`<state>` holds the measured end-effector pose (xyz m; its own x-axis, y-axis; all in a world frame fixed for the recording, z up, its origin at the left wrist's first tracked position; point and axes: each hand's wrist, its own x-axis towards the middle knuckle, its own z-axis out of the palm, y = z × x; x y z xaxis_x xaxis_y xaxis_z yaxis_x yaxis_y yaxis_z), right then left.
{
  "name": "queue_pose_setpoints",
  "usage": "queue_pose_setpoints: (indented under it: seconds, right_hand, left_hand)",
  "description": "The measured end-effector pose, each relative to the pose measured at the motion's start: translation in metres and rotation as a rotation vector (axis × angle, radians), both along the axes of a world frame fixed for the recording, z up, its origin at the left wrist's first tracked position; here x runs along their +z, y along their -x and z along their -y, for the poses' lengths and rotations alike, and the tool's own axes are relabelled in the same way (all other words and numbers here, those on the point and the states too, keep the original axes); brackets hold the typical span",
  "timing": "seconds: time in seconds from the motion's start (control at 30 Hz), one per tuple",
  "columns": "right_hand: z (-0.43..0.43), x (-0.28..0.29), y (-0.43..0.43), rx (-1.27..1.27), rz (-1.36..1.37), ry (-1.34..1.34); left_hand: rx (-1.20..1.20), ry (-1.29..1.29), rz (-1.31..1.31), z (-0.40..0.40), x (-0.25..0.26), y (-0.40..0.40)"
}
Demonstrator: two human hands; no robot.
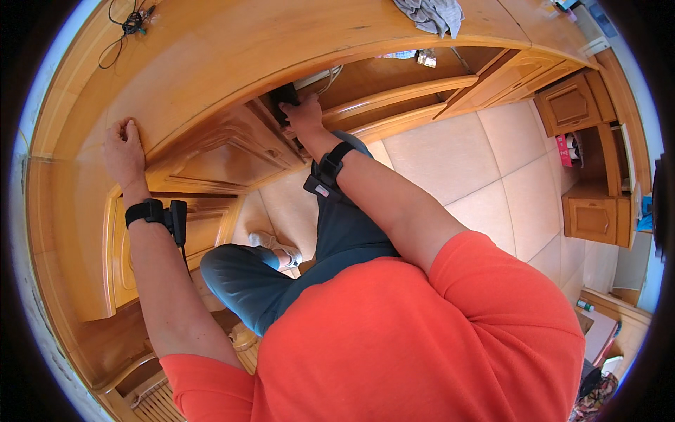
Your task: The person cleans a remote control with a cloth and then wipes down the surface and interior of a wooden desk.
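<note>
My left hand (124, 150) rests on the wooden countertop (174, 84) near its front edge, fingers curled, with no object visible in it. Below the counter, my right hand (306, 113) reaches into an open compartment of the wooden cabinet. Its fingers are on a black object (285, 97) whose kind I cannot tell, as the counter edge and the hand partly hide it. Beside it lie a pale flat item and a white cable (331, 79). A black band with a small device sits on each wrist.
A tangled black cable (133, 24) and a grey cloth (435, 16) lie on the counter. Closed cabinet doors (227, 150) are under its edge. Wooden rails (401, 97) cross the open compartment. A wooden desk (590, 211) stands at the right, across the tiled floor (443, 153).
</note>
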<state>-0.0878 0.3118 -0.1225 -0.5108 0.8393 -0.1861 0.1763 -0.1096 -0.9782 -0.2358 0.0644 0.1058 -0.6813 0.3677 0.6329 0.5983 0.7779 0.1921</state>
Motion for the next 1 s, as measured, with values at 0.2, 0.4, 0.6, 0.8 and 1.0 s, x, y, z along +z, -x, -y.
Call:
queue_pose_setpoints:
  seconds: [0.2,0.4,0.6,0.8,1.0]
  right_hand:
    - [0.014,0.054,-0.017,-0.016,-0.149,0.308]
    - [0.012,0.074,-0.031,0.109,-0.154,0.448]
    - [0.023,0.094,-0.1,0.19,-0.263,0.516]
    - [0.012,0.12,-0.192,0.589,-0.09,0.491]
    - [0.047,0.131,-0.213,0.892,-0.152,0.465]
  left_hand:
    - [-0.009,-0.047,0.053,0.01,-0.005,0.004]
    - [-0.162,-0.122,0.136,0.017,-0.003,0.013]
    - [-0.339,-0.473,0.418,0.013,0.006,-0.04]
    - [-0.49,-0.54,0.858,-0.011,-0.037,-0.181]
    - [-0.664,-0.852,1.667,-0.04,-0.102,-0.247]
